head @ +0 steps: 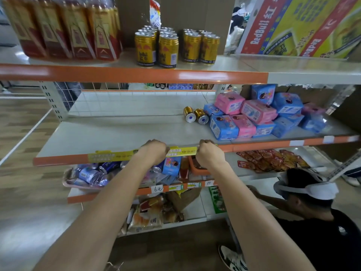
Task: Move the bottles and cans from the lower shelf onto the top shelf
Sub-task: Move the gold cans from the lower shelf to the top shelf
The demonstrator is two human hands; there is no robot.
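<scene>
Two gold cans lie on their sides at the back of the middle shelf, beside the pink and blue packs. On the top shelf several gold cans stand upright in groups, right of a wrapped pack of red-labelled bottles. One shelf below my hands, a pink tray holds water bottles and blue cans, partly hidden by my arms. My left hand and my right hand are at the middle shelf's front edge, fingers curled on the yellow label strip.
Pink and blue packs fill the right of the middle shelf. A Red Bull carton leans at the top right. Snack packets lie lower right. A person with a white head strap crouches at the right, reaching into a low shelf.
</scene>
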